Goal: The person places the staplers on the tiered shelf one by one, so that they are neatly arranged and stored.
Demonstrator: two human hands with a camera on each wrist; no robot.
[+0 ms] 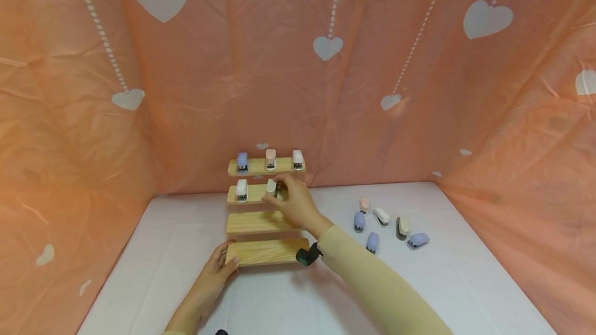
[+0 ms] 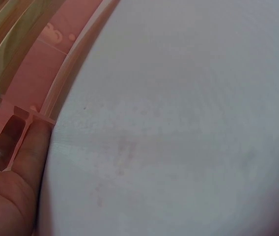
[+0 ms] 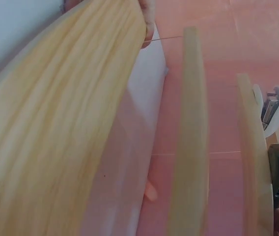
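Observation:
A tiered display rack with wooden shelves stands on the table. My left hand grips the left end of its lowest shelf, thumb on the front edge; in the left wrist view the fingers are at a clear side piece. My right hand pinches a small stapler with a cream top and dark green base at the second shelf from the top. A white stapler stands to its left on that shelf. Purple, pink and white staplers stand along the top shelf.
Right of the rack, several mini staplers lie loose on the white table: pink, white, cream and green, and purple among them. An orange curtain with hearts hangs behind and at both sides.

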